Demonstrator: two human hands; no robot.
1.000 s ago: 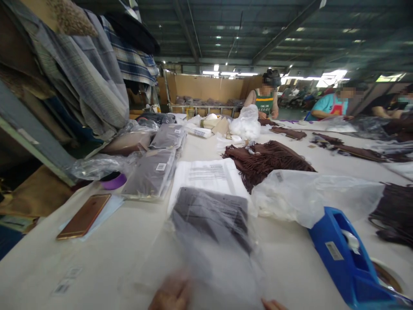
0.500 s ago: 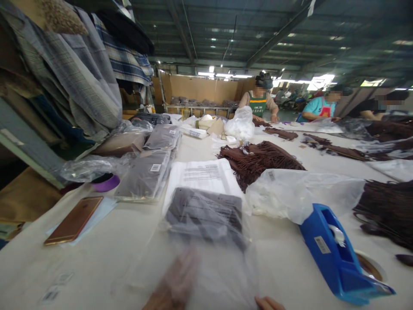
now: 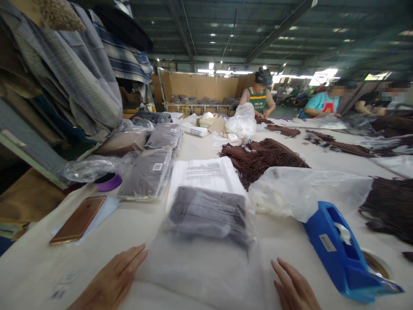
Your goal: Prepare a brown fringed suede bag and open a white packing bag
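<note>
A clear plastic bag (image 3: 206,267) lies flat before me, its near part slack. Inside its far end is a folded dark grey cloth item (image 3: 208,211). My left hand (image 3: 111,275) rests flat at the bag's left edge, fingers stretched out. On the other side, my right hand (image 3: 293,286) has its fingers extended and apart, close to the bag's right edge; whether it touches is unclear. Neither hand grips anything. Beyond the grey item sits a stack of white printed bags (image 3: 206,174), partly under the bag.
A blue tape dispenser (image 3: 342,254) stands at the right. Left are a phone (image 3: 79,219), a purple tape roll (image 3: 109,183) and bagged grey items (image 3: 145,174). Fringed brown cloth (image 3: 267,159) and a plastic bag (image 3: 300,193) lie beyond. Co-workers (image 3: 258,101) work at the far side.
My left hand has moved left off the middle of the bag to its edge. More of my right hand has come into view at the right.
</note>
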